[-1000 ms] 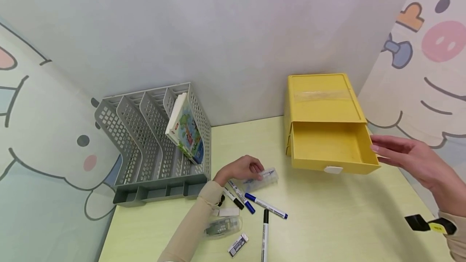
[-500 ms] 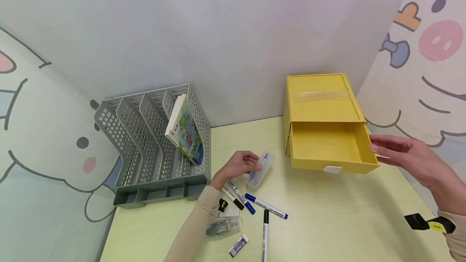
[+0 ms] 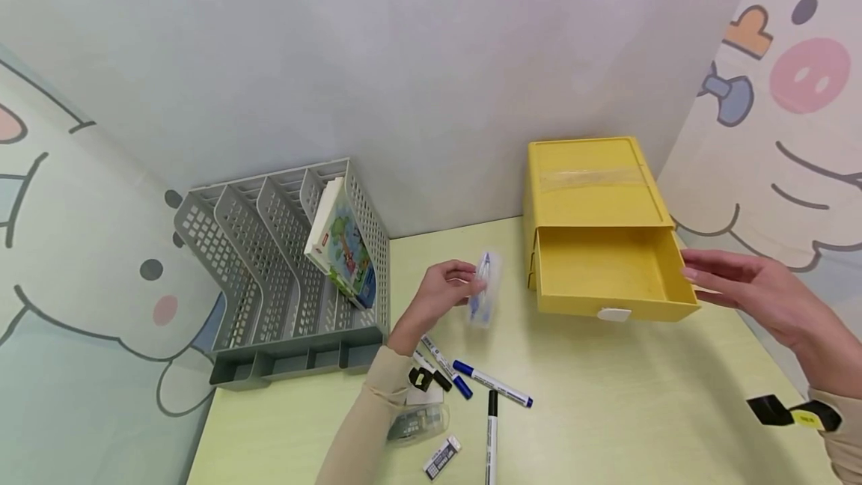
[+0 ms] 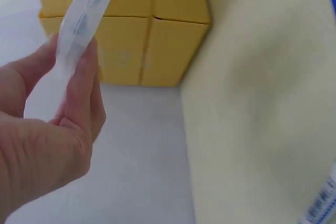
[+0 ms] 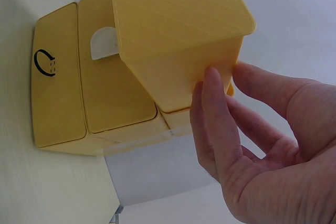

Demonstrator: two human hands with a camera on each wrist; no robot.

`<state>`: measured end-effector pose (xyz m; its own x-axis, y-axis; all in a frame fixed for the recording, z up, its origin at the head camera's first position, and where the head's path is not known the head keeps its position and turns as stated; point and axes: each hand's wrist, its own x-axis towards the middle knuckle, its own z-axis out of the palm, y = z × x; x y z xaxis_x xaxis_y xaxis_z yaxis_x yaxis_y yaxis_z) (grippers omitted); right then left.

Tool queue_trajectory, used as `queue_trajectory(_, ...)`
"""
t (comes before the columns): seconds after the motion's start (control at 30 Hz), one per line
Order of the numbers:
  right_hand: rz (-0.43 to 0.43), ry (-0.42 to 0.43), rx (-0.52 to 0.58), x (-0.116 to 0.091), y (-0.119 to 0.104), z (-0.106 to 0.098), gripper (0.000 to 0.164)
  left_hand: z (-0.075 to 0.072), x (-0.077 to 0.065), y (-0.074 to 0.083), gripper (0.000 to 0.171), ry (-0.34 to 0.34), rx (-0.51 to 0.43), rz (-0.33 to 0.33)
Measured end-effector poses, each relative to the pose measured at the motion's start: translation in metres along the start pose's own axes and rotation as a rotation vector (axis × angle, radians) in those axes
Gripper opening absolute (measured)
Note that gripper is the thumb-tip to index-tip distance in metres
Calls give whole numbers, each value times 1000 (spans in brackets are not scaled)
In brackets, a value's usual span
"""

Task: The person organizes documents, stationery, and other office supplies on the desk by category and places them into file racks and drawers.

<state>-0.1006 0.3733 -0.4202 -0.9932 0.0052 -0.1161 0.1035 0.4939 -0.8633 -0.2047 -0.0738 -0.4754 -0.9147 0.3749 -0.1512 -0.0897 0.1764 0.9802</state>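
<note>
If you take the slim, frosted-plastic rectangular case [image 3: 489,287] in your left hand [image 3: 439,296] as the clock's centre, the nearest things on the pale yellow-green desk [image 3: 606,403] lie toward six and seven: a white eraser in a dark-printed sleeve [image 3: 442,458], a slender white marker with a black cap [image 3: 491,436] and a clear, rounded plastic box with gray contents [image 3: 419,425]. Farther in, a white marker with a blue cap [image 3: 493,383] lies at six, and two more white markers, one blue-capped [image 3: 447,367], one black-capped [image 3: 441,380], at seven. Your left thumb and fingers pinch the case above the desk. At three, your right hand [image 3: 750,290] is unclenched, its fingers touching the side of the pulled-out yellow plastic drawer [image 3: 579,307]. At nine stands a gray perforated plastic rack [image 3: 377,245], an illustrated book [image 3: 346,245] leaning inside. The boxy yellow plastic cabinet [image 3: 599,204] stands between one and two, before the pale gray wall [image 3: 438,81].
</note>
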Motion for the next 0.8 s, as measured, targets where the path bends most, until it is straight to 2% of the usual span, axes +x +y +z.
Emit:
queue_trajectory(0.13,3,2,-20,0,0,0,55,2,-5,25,38,44,-36,27)
queue_trajectory(0.27,4,-1,-1,-1,0,-1,53,6,-7,49,37,43,-41,66)
queue_trajectory(0.5,0,-5,37,-2,1,-3,45,22,-5,90,34,-28,-51,118)
queue_trajectory(0.63,2,-2,8,-2,1,-2,51,35,-4,111,32,-86,-37,129)
queue_trajectory(0.8,5,-3,-18,0,0,0,56,54,0,128,29,-149,-33,123)
